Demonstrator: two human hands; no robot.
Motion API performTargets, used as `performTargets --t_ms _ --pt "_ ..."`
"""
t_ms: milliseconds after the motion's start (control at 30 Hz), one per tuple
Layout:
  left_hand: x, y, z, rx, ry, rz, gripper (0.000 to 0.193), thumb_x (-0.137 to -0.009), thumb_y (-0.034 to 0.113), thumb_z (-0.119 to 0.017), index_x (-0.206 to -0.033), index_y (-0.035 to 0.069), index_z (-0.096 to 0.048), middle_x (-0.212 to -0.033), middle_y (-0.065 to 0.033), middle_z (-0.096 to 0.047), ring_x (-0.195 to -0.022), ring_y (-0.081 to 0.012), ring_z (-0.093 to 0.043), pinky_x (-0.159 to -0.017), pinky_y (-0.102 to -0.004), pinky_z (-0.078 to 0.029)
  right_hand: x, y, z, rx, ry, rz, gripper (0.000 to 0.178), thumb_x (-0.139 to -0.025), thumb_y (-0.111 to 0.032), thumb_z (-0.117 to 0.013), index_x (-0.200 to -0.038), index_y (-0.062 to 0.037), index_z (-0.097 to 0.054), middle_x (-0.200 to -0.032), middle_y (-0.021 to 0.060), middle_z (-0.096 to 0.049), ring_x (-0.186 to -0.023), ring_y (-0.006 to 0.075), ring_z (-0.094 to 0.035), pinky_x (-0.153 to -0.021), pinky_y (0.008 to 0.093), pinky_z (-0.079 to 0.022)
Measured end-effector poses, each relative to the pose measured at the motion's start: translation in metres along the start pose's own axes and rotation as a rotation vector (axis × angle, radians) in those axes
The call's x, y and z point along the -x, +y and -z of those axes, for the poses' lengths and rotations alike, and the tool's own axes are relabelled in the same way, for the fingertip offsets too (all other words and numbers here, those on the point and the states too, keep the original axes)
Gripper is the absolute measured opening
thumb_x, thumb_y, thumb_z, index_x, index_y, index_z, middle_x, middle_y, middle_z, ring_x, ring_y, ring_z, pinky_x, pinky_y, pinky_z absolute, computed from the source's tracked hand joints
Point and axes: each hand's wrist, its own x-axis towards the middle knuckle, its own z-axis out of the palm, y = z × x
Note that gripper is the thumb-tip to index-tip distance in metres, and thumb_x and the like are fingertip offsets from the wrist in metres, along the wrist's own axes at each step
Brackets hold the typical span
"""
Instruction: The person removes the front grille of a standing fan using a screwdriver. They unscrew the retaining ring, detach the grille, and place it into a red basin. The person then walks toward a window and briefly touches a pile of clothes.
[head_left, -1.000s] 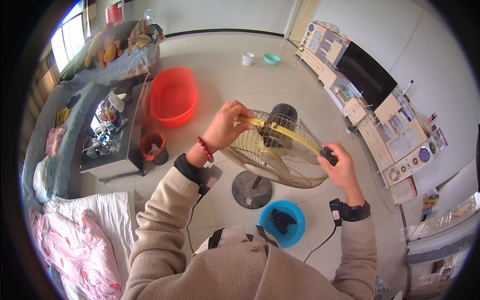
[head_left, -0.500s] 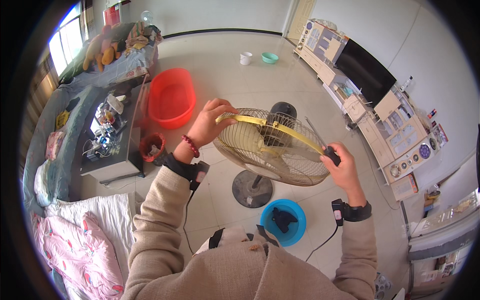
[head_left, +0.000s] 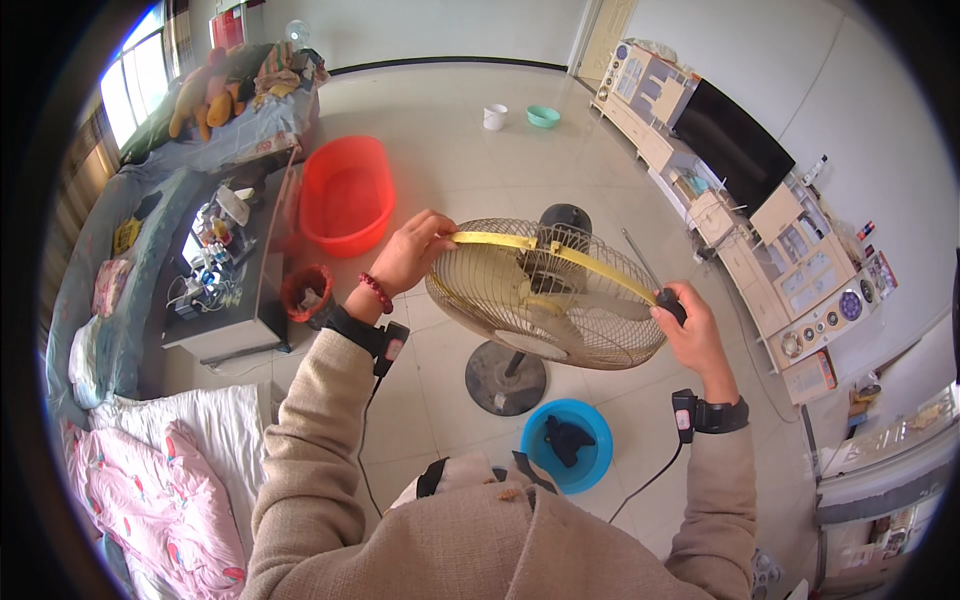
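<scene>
While the left hand [head_left: 410, 250] pinches the yellow band [head_left: 495, 239] on the fan [head_left: 545, 306], right hand [head_left: 697, 328] gripping a screwdriver [head_left: 672, 304] by its black handle, blue basin [head_left: 542, 462] nearby.

Lit brightly by daylight from the tall, barred glass window [head_left: 137, 90] at upper left. Overexposed there to near white (with a blue-violet fringe along the outer edge). Reflected as soft sheen from the glossy, cream-coloured tiled floor [head_left: 445, 130], with only weak, diffuse shadows. Stretched and tilted by fisheye distortion towards the rim, as in the flat, black, rectangular television screen [head_left: 735, 145]. Vignetted to black at the corners; softest near the periphery.
</scene>
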Motion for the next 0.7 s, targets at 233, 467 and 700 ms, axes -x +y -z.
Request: performTargets --t_ms 233,467,700 --pt "0.014 -0.041 0.02 0.185 -0.224 0.179 0.026 -0.092 0.001 -0.058 -0.117 0.001 -0.056 -0.112 -0.0128 -0.06 -0.107 -0.0239 -0.062 -0.093 -0.0361 -0.053 0.004 0.012 0.002 0.066 0.026 0.059 0.022 -0.086 -0.004 -0.068 -0.104 -0.0002 -0.057 -0.093 0.0069 -0.059 -0.087 0.0127 -0.055 -0.081 0.0258 -0.046" --pt "0.06 -0.098 -0.012 0.208 -0.164 0.313 0.041 -0.092 -0.002 -0.055 -0.133 0.002 -0.054 -0.133 -0.0151 -0.058 -0.125 -0.0251 -0.054 -0.101 -0.0359 -0.047 0.031 0.066 0.003 -0.148 0.111 -0.06 0.027 -0.081 0.0 -0.072 -0.103 -0.0025 -0.056 -0.106 0.0053 -0.063 -0.093 0.0137 -0.059 -0.084 0.0271 -0.048" --pt "0.059 -0.121 -0.044 0.189 0.014 0.369 0.035 -0.091 -0.002 -0.058 -0.125 0.003 -0.054 -0.121 -0.0157 -0.065 -0.118 -0.0266 -0.061 -0.097 -0.0343 -0.049 0.064 0.092 -0.017 -0.355 0.167 -0.281 0.024 -0.084 0.002 -0.069 -0.101 -0.003 -0.054 -0.11 0.0044 -0.066 -0.086 0.0073 -0.057 -0.075 0.0235 -0.048"
